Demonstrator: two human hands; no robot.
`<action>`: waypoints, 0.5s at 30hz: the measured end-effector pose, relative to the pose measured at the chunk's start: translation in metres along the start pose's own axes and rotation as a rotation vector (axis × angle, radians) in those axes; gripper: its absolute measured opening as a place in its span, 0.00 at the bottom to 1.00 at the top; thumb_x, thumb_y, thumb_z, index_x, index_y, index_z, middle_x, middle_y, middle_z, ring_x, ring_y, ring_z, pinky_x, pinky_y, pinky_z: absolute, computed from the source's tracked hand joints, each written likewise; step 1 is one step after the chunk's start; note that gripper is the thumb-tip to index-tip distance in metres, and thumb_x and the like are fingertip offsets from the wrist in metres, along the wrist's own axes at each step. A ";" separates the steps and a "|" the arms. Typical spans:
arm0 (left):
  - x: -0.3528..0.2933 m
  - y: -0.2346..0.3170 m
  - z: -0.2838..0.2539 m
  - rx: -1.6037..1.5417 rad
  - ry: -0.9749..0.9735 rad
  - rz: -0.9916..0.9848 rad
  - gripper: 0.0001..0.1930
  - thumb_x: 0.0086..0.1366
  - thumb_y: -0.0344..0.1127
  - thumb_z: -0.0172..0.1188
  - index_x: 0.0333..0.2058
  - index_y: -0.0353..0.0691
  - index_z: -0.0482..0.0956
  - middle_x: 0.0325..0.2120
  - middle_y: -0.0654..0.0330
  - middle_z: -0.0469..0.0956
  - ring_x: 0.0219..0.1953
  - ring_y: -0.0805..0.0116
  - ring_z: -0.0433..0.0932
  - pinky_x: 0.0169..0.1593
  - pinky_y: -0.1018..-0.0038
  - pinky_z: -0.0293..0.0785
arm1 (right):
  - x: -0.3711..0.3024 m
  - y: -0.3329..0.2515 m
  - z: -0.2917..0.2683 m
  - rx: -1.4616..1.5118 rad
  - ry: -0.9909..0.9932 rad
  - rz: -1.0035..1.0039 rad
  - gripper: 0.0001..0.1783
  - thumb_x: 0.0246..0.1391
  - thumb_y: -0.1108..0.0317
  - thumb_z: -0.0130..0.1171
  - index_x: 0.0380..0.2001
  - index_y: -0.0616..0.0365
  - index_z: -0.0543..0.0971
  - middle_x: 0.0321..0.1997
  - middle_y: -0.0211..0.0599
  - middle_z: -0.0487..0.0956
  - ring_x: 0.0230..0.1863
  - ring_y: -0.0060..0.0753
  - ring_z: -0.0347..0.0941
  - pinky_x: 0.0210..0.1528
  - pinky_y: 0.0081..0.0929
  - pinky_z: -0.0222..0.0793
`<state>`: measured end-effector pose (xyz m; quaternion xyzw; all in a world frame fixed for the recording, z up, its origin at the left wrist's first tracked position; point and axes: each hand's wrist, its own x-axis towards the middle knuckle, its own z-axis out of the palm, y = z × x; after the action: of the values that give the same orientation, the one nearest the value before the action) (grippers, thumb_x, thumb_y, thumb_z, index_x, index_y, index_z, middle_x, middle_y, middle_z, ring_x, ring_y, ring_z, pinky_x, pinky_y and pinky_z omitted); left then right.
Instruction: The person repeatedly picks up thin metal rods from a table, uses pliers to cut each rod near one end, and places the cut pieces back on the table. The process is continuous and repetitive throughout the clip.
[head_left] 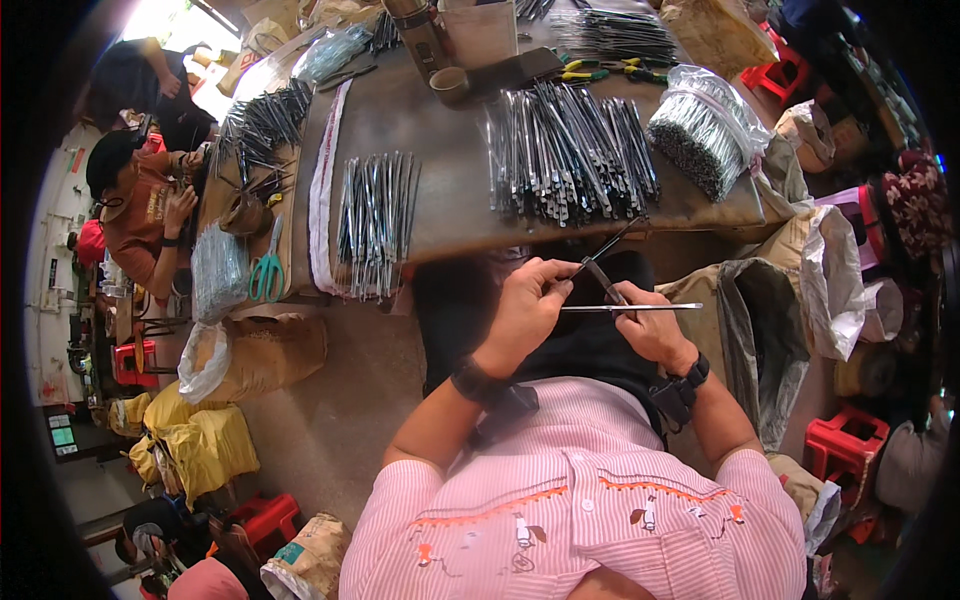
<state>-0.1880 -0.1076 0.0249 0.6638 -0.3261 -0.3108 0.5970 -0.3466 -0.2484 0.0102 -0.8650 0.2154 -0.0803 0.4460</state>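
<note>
Two hands work close together over the lap, just off the table's near edge. On the left hand (535,305), thumb and forefinger are pinched together, apparently on the lower end of a thin dark rod (612,242). The right hand (655,325) is curled, its thumb and forefinger closed on a short grey piece (606,284) that meets the dark rod at an angle; a silver rod (660,307) lies level across that thumb. Whether the left fingers also touch the silver rod's end, one cannot tell.

The step in hand looks like fitting or aligning these slim parts — the next move probably calls for a steady right grip and small left fingertip adjustments.

Beyond, the brown table (455,215) bears a small stack of rods (375,215), a larger pile (575,150) and a plastic-wrapped bundle (700,140), with yellow-and-black pliers (585,75) behind. Turquoise scissors (267,272) lie leftward.

Farther out — open sacks, a red stool (847,450), and a co-worker (140,225) busy at the table's left end.
</note>
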 end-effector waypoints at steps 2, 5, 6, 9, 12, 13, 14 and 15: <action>0.000 -0.001 0.000 0.013 -0.006 -0.001 0.10 0.60 0.23 0.56 0.40 0.34 0.81 0.26 0.62 0.71 0.27 0.75 0.69 0.33 0.78 0.67 | 0.000 0.002 0.001 -0.024 -0.007 0.028 0.11 0.43 0.72 0.49 0.33 0.58 0.74 0.24 0.52 0.73 0.27 0.59 0.70 0.29 0.44 0.65; 0.001 0.002 -0.002 0.020 -0.012 -0.043 0.09 0.60 0.24 0.57 0.40 0.34 0.81 0.26 0.60 0.72 0.28 0.73 0.71 0.34 0.77 0.68 | 0.000 0.005 0.005 -0.046 0.015 0.021 0.10 0.43 0.71 0.49 0.33 0.57 0.74 0.22 0.52 0.73 0.26 0.59 0.70 0.28 0.45 0.64; 0.001 0.005 -0.003 0.026 -0.018 -0.079 0.09 0.60 0.25 0.58 0.40 0.34 0.81 0.26 0.59 0.72 0.29 0.72 0.71 0.34 0.76 0.68 | 0.001 0.006 0.006 -0.046 0.027 0.003 0.10 0.43 0.71 0.49 0.33 0.57 0.74 0.22 0.52 0.73 0.26 0.59 0.70 0.28 0.45 0.64; 0.000 0.017 -0.009 0.265 -0.045 -0.006 0.12 0.60 0.32 0.61 0.42 0.36 0.80 0.31 0.55 0.72 0.32 0.66 0.74 0.36 0.72 0.70 | 0.002 0.005 0.008 -0.051 0.057 0.010 0.11 0.43 0.70 0.50 0.33 0.56 0.75 0.22 0.52 0.74 0.26 0.58 0.70 0.29 0.46 0.65; -0.008 0.029 -0.014 0.498 0.050 0.114 0.17 0.59 0.39 0.64 0.45 0.39 0.80 0.36 0.52 0.70 0.35 0.58 0.75 0.39 0.66 0.71 | 0.007 0.000 0.009 -0.016 0.074 0.017 0.11 0.43 0.70 0.50 0.33 0.56 0.76 0.22 0.51 0.74 0.26 0.58 0.71 0.29 0.45 0.65; -0.011 0.033 -0.015 0.561 0.067 0.106 0.18 0.57 0.39 0.65 0.46 0.39 0.79 0.36 0.51 0.70 0.35 0.58 0.75 0.39 0.67 0.72 | 0.009 -0.002 0.009 -0.008 0.065 0.030 0.11 0.43 0.70 0.50 0.33 0.56 0.76 0.21 0.50 0.74 0.25 0.57 0.71 0.29 0.44 0.66; -0.013 0.036 -0.017 0.621 0.090 0.116 0.20 0.56 0.38 0.65 0.47 0.39 0.79 0.35 0.50 0.70 0.35 0.57 0.74 0.39 0.67 0.72 | 0.011 -0.005 0.010 0.002 0.055 0.043 0.12 0.43 0.70 0.50 0.33 0.56 0.76 0.21 0.50 0.74 0.25 0.57 0.71 0.29 0.44 0.66; -0.015 0.038 -0.019 0.678 0.109 0.114 0.21 0.55 0.38 0.66 0.47 0.39 0.78 0.35 0.50 0.69 0.34 0.57 0.74 0.39 0.68 0.73 | 0.013 -0.007 0.012 0.010 0.047 0.050 0.12 0.43 0.70 0.50 0.33 0.56 0.76 0.20 0.50 0.74 0.25 0.57 0.71 0.29 0.43 0.66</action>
<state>-0.1840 -0.0866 0.0649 0.8207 -0.4150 -0.1152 0.3754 -0.3285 -0.2420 0.0085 -0.8550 0.2471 -0.0904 0.4468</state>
